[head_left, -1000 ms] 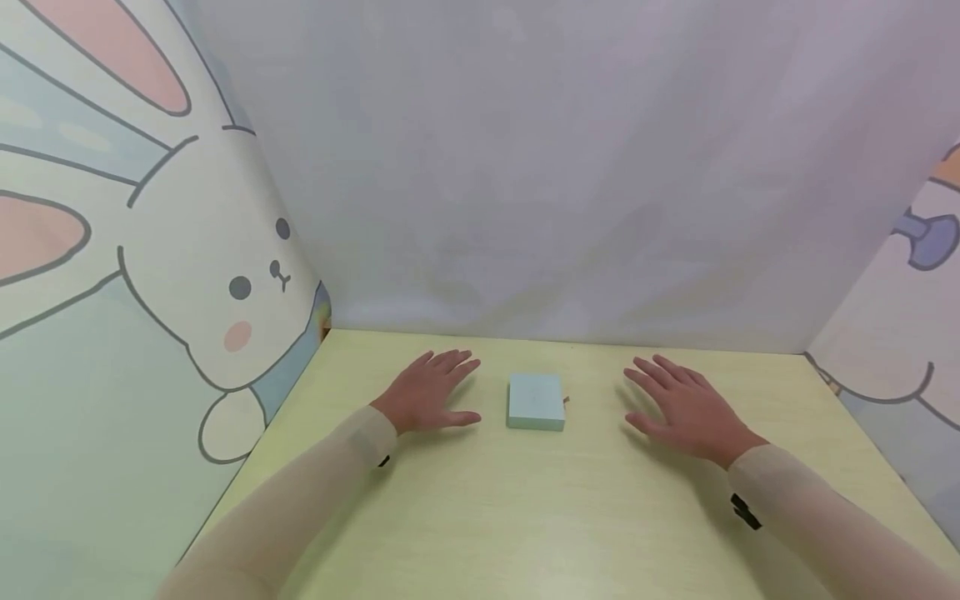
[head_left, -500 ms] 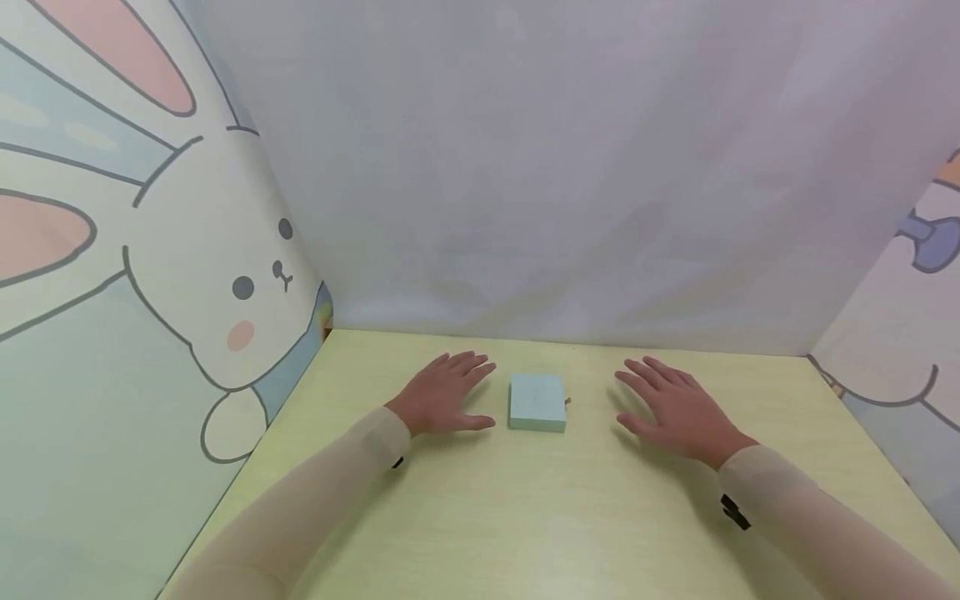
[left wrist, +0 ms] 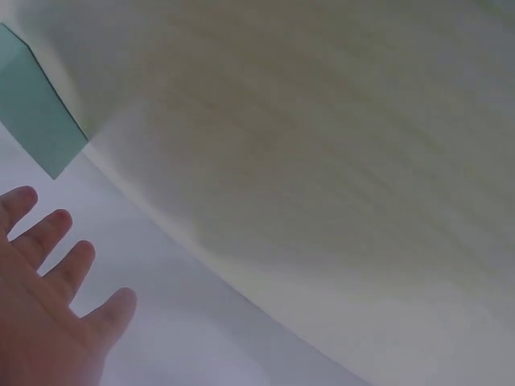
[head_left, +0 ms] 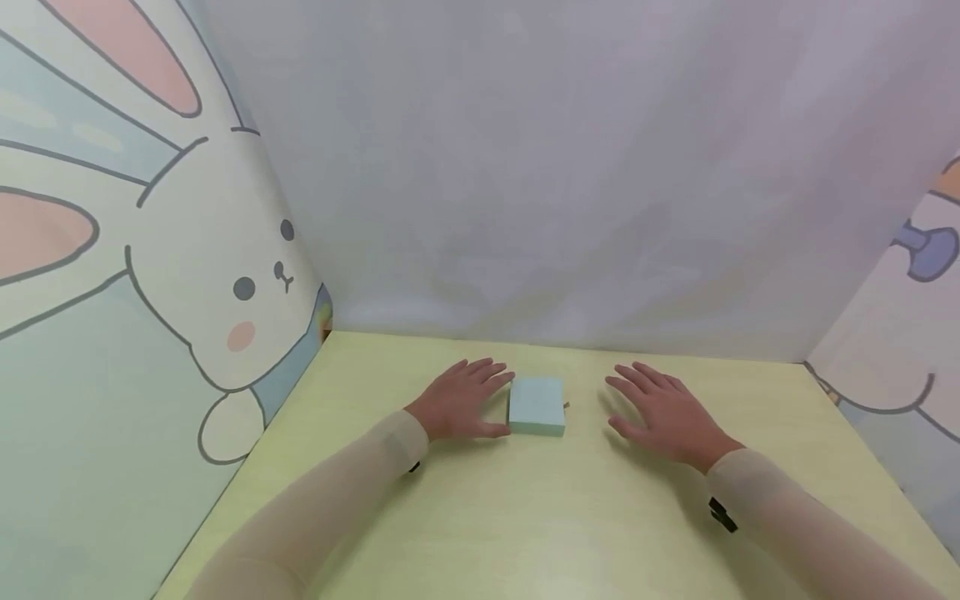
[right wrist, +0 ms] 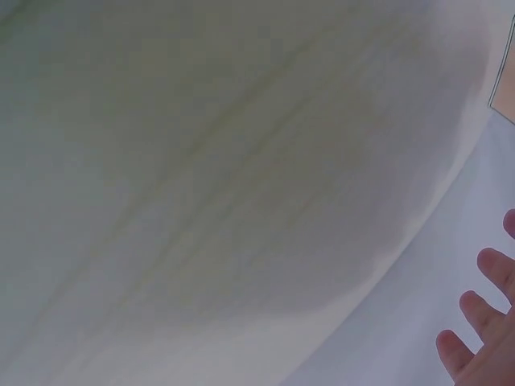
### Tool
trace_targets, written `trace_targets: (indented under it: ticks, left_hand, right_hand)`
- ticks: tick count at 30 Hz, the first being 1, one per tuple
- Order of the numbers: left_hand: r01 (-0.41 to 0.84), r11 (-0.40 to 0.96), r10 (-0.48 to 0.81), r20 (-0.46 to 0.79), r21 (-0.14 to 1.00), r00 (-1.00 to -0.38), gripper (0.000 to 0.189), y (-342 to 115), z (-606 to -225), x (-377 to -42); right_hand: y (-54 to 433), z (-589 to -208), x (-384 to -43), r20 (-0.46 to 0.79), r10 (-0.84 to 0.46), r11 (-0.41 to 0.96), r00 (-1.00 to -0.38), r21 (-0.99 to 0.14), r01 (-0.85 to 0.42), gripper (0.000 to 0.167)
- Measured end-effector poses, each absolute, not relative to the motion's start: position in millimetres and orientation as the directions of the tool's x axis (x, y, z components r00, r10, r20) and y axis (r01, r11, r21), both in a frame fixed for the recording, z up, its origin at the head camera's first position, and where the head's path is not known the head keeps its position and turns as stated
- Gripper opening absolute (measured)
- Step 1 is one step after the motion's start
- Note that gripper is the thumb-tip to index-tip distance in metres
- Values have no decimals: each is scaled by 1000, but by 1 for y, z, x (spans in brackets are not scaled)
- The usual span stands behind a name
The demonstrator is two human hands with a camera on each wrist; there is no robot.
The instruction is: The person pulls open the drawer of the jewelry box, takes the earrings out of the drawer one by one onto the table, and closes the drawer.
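A flat, square, pale blue box (head_left: 536, 406) lies on the table, with a small brown tab (head_left: 567, 405) sticking out of its right side. My left hand (head_left: 459, 402) is at the box's left side, fingers and thumb spread. Its fingertips reach the left edge; whether they touch I cannot tell. In the left wrist view the greenish-blue side of the box (left wrist: 39, 108) shows beyond the spread left fingers (left wrist: 72, 269). To the right of the box, my right hand (head_left: 666, 417) hovers apart from it with fingers spread. A peach-coloured side of the box (right wrist: 506, 87) enters the right wrist view.
The light yellow wooden table (head_left: 517, 517) ends at a pale curtain-like backdrop (head_left: 562, 183). A panel with a cartoon rabbit (head_left: 217, 258) stands on the left, and another printed panel (head_left: 892, 325) on the right.
My left hand has moved right, up to the box's left edge. My right hand has come slightly left, nearer the box. The box has stayed in place.
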State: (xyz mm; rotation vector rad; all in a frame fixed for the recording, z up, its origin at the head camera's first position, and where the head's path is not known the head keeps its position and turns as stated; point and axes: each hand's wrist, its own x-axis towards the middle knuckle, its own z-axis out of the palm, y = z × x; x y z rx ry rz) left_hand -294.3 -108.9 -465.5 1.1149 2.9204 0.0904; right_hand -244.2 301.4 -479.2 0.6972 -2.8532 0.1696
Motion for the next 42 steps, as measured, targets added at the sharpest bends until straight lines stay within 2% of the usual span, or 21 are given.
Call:
trace_targets:
  ticks: [10,21,33,42]
  left_hand:
    - [693,720,693,11,33,-721,94,-91,-473,-294]
    - [710,702,712,38,-64,-701,82,-80,-476,-296]
    - [684,728,685,0,-45,-729,82,-81,-470,-296]
    - [688,725,689,19,-33,-725,82,-81,-471,-296]
  right_hand:
    - [293,-487,-247,240,-450,877,-860,-61,-476,69]
    - [280,-485,-249,257,-472,859,-843,-81,-506,66]
    - [272,-476,-256,210,-479,863,-852,-63,-501,61]
    - [262,-471,-259,223,-508,845,-832,-58,-532,41]
